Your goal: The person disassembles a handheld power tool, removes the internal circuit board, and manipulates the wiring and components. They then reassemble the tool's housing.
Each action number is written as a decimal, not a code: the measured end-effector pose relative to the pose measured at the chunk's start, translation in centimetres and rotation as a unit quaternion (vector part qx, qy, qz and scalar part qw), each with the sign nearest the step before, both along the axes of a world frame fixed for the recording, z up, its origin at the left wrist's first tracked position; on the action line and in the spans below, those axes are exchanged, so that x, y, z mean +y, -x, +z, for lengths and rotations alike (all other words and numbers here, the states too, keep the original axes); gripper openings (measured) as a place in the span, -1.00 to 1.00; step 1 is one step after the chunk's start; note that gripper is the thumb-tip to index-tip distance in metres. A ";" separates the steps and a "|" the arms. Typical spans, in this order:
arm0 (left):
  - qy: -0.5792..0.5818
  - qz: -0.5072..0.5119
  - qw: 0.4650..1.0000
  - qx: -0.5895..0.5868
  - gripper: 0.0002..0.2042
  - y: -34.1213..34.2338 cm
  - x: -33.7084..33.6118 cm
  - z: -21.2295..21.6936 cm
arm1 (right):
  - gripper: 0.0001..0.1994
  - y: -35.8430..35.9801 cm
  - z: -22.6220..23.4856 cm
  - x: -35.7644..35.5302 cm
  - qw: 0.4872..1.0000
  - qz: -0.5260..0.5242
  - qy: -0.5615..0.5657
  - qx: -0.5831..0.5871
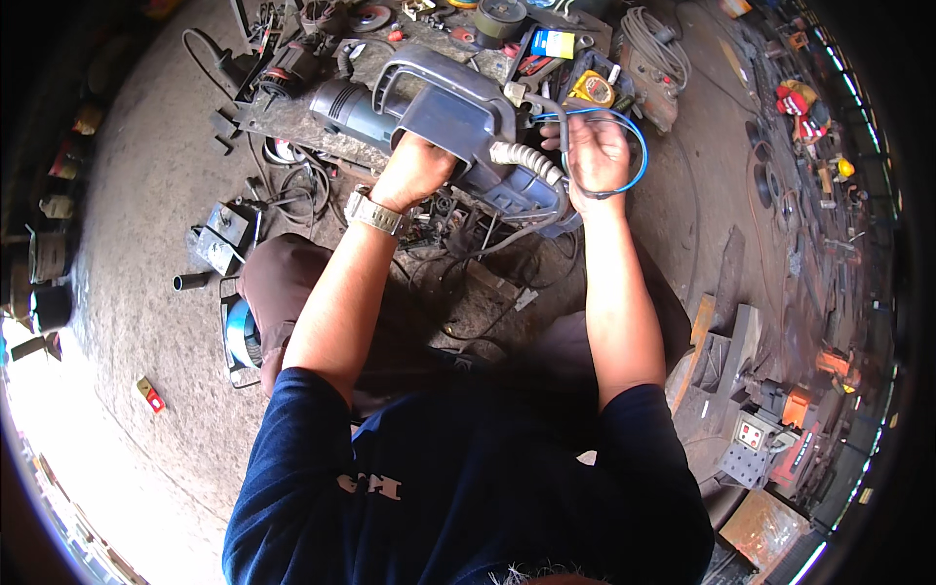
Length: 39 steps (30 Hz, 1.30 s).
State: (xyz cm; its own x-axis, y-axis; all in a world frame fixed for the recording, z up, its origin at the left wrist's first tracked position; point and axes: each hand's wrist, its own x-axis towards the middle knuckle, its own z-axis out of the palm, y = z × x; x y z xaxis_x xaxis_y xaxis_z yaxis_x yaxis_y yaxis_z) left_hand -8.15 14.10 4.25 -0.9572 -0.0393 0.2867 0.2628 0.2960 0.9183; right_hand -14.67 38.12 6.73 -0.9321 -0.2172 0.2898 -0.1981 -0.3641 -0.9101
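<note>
A large grey power tool head (450,115), which looks like a cut-off saw, lies tilted across the bench top in front of me. It has a cylindrical motor housing (349,105) at its left and a curved handle frame on top. My left hand (419,174), with a watch at the wrist, is closed at the lower edge of the housing, its fingertips hidden inside. At the right end, my right hand (597,154) is palm up with its fingers stretched out. A blue wire (643,156) loops around it, and a grey cable crosses the palm. Beside it runs a pale ribbed hose (526,156).
Beyond the tool, a yellow tape measure (592,89), a coiled grey cable (655,44) and a red-and-black motor part (290,66) lie on the cluttered bench. Cords and metal scraps cover the floor beneath. A grey socket box (750,436) stands at the lower right.
</note>
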 end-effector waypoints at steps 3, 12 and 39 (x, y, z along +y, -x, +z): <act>0.074 0.001 0.995 0.070 -0.80 0.9 -0.1 -1.0 | -0.71 0.0 -0.3 -0.1 0.995 0.040 -0.077 -0.052; 0.035 -0.010 0.998 0.058 -0.82 2.4 0.1 -1.6 | -0.85 0.1 0.1 -0.7 0.998 0.001 -0.029 -0.055; 0.184 -0.124 0.974 0.051 -0.67 2.6 -1.8 -2.1 | -0.88 0.9 -2.7 0.0 0.987 -0.067 -0.141 0.032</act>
State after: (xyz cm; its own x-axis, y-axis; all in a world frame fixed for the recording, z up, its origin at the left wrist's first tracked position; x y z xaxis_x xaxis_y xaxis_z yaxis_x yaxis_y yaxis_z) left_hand -10.80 12.32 2.14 -0.8900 0.3130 0.3316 0.4524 0.5152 0.7280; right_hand -15.61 38.13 4.04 -0.9399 -0.1729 0.2945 -0.2877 -0.0638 -0.9556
